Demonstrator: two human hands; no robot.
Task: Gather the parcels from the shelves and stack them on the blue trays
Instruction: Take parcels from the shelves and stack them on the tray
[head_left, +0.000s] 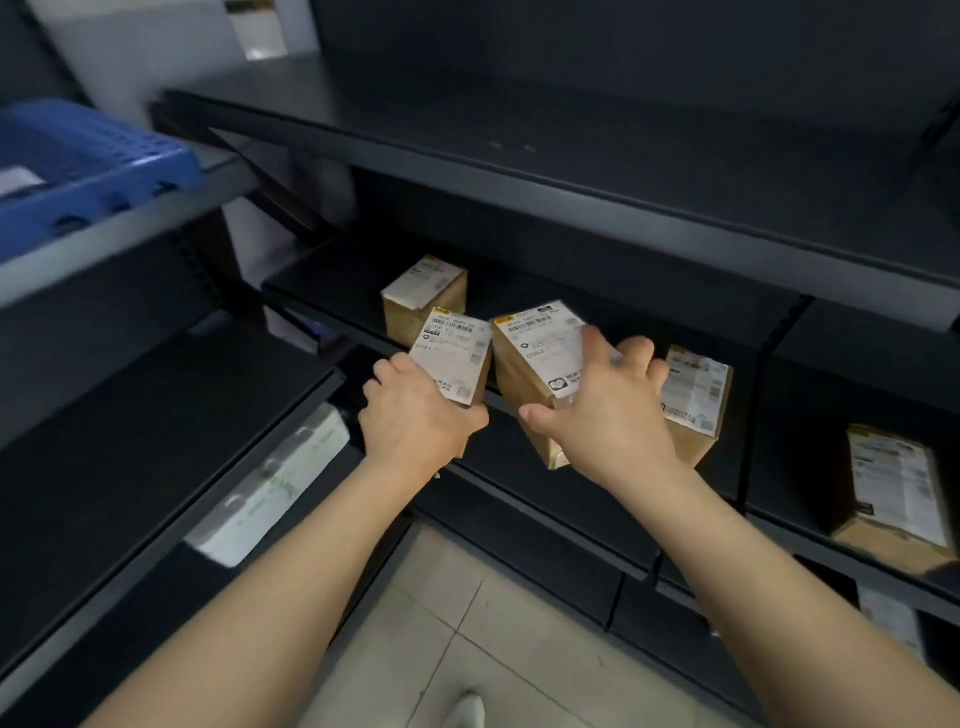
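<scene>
Small brown cardboard parcels with white labels lie on a dark shelf (571, 312) in front of me. My left hand (415, 415) grips one labelled parcel (457, 353) by its near end. My right hand (602, 410) holds a second parcel (535, 353), tilted, thumb on its left side and fingers spread over its top. A third parcel (423, 296) sits behind them further back on the shelf. Another parcel (696, 395) lies just right of my right hand, partly hidden by it. A blue tray (104, 171) rests on a shelf at upper left.
A further parcel (893, 493) stands on the right shelf section. A white plastic-wrapped package (270, 483) lies on a lower left shelf. Dark shelf boards jut out above and below the hands. Pale floor tiles (467, 623) show between my forearms.
</scene>
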